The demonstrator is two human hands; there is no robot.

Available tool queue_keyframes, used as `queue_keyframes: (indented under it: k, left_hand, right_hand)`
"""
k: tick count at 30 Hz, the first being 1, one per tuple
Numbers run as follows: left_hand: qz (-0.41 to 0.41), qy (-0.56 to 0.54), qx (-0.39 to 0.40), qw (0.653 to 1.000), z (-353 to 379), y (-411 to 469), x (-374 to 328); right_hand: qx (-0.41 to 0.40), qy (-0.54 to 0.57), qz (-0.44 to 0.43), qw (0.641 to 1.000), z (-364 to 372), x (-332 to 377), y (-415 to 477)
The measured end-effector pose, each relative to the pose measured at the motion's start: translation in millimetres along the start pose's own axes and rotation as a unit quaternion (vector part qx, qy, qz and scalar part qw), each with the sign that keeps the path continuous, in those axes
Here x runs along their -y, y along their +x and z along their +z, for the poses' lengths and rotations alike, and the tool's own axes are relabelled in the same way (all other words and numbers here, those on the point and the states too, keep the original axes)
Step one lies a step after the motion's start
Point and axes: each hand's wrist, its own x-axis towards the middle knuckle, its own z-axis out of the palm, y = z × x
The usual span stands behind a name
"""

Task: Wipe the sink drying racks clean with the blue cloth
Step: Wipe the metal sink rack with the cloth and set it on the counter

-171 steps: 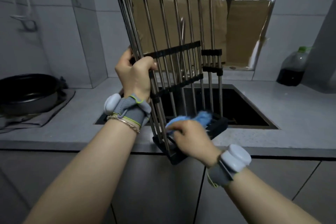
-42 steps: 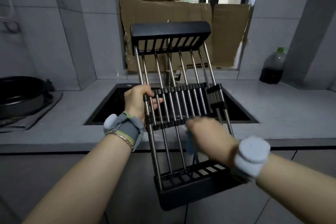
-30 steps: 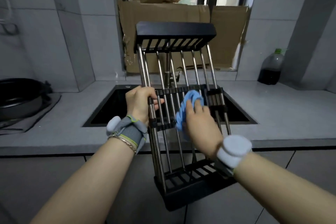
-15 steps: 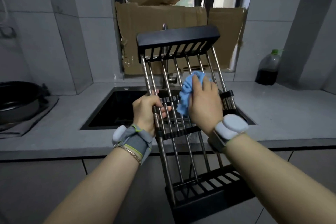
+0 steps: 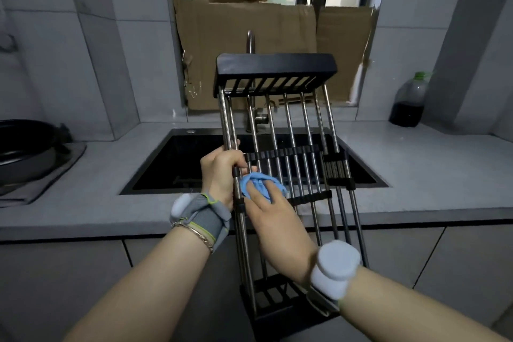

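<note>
Head view, left to right. One pan [image 5: 22, 144] sits at far left. The left hand [image 5: 222, 172] is curled tight round the leftmost rods of the single drying rack [image 5: 277, 69], holding it on end before the one sink [image 5: 177, 164]. The one blue cloth [image 5: 259, 187] has come down from the upper rods to the middle crossbars, just beside that hand. The right hand [image 5: 277, 225] presses it there with fairly straight fingers. The lower rods probably remain to be wiped. One bottle [image 5: 408, 103] stands far right.
</note>
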Motion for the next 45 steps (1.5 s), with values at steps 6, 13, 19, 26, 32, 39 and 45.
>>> queue_keyframes:
  k: [6,13,19,26,32,39,45]
  left_hand:
    - [0.038,0.043,0.028,0.998,1.2,-0.4,-4.4]
    - [0.014,0.051,0.038,0.998,3.1,-3.8,-8.1]
    - [-0.013,0.029,0.048,0.998,6.6,-7.6,-3.5]
    - [0.009,0.048,0.045,0.998,7.1,-6.2,11.7]
    - [-0.001,0.036,0.033,0.999,1.8,-3.3,20.6]
    - [-0.026,0.030,0.009,0.999,-0.7,-1.5,8.2]
    - [0.009,0.085,0.028,0.996,5.1,-5.9,-0.3]
  right_hand:
    - [0.050,-0.058,-0.027,0.997,-13.1,-23.9,11.4]
    - [0.062,-0.022,0.041,0.997,-28.9,-42.0,28.9]
    - [0.015,-0.016,0.192,0.981,-34.8,-44.7,44.8]
    - [0.014,0.039,0.121,0.992,-17.5,-20.2,39.9]
    - [0.048,0.095,0.049,0.993,-12.5,-12.7,20.7]
    - [0.057,-0.020,-0.076,0.995,1.1,-22.2,-20.5]
    - [0.065,-0.084,-0.021,0.994,-33.6,-52.0,10.6]
